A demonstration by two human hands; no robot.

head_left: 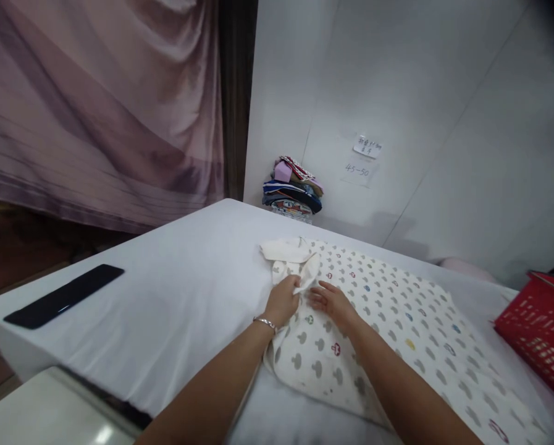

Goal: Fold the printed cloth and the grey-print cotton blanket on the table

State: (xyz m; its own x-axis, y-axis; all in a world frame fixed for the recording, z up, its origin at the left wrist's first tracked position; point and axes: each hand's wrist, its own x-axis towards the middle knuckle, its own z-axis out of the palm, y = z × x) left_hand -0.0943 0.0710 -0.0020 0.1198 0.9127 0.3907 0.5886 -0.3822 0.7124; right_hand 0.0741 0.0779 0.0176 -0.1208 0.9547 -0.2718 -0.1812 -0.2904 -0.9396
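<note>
A white cloth with a grey mushroom print and a few coloured motifs lies spread over the right side of the bed-like surface. Its far left corner is bunched and folded, with a plain white edge showing. My left hand, with a silver bracelet at the wrist, is closed on this bunched edge. Close by on the right, my right hand hovers at or touches the cloth, fingers stretched and slightly apart. Whether its fingertips press on the fabric I cannot tell.
White sheeting covers the surface. A black flat object lies at the left edge. Folded clothes are stacked against the wall at the back. A red plastic basket stands at the right. A pinkish curtain hangs at the left.
</note>
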